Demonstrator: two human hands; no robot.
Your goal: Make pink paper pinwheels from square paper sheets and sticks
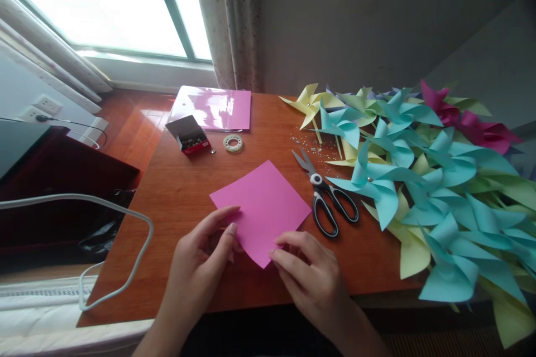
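Observation:
A pink square of paper [262,206] lies flat on the wooden table [184,189], turned like a diamond. My left hand [201,262] touches its near-left edge with thumb and fingertips. My right hand [310,270] presses on the near corner, fingers curled over the paper's edge. Neither hand lifts the sheet. Black-handled scissors [326,201] lie just right of the paper, blades pointing away from me.
A heap of blue, yellow-green and magenta paper pinwheels [422,178] fills the right side. At the back lie a pink paper stack [215,109], an open small box [188,135] and a tape roll [233,143]. A white cable [125,217] loops off the left edge.

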